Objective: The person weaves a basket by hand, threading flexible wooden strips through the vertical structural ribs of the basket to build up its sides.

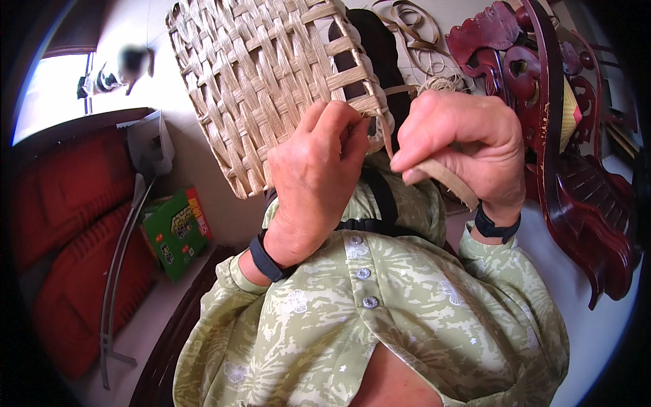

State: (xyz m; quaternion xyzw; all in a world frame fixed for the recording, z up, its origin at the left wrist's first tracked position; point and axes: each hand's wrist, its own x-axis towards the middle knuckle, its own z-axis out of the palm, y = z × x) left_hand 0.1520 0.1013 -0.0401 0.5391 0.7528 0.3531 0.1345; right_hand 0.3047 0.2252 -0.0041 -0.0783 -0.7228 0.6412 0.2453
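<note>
While the left hand (315, 183) pinches the basket (271, 81) rim at 12 o'clock, the right hand (461, 146) at 2 o'clock clamps a strip (444, 178); its far end hides behind the fingers, and the basket's top is cut off.

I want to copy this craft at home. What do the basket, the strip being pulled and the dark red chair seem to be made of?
The basket looks like flat, pale tan, matte plant strips, perhaps bamboo or cane, woven over and under. The strip pinched in the right hand seems the same material, thin and bendable. The left hand grips the rim. The chair appears carved wood with a glossy dark red lacquer.
</note>
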